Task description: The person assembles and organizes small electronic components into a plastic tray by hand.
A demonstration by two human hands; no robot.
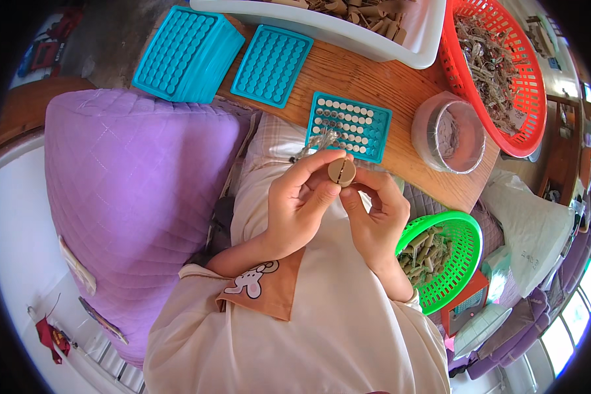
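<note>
My left hand (pixel 299 200) and my right hand (pixel 377 213) are both closed, meeting above my lap. Between their fingertips they pinch a small tan cylinder (pixel 341 172), whose round end faces up and has a dark slit across it. Just beyond my left fingers, a bundle of thin clear and silvery strands (pixel 323 140) lies over the near left part of a teal tray (pixel 382 139). Rows of small round white and greyish discs sit in that tray's pockets. How the strands connect to the cylinder, if at all, I cannot tell.
A teal tray (pixel 271 65) and a teal tray stack (pixel 177 56) stand left on the wooden table (pixel 348 79). A white bin (pixel 400 56) holds brown pieces. Right are a red basket (pixel 532 85) of strands, a clear tub (pixel 469 157) and a green basket (pixel 466 262). A purple quilted cover (pixel 131 197) is left.
</note>
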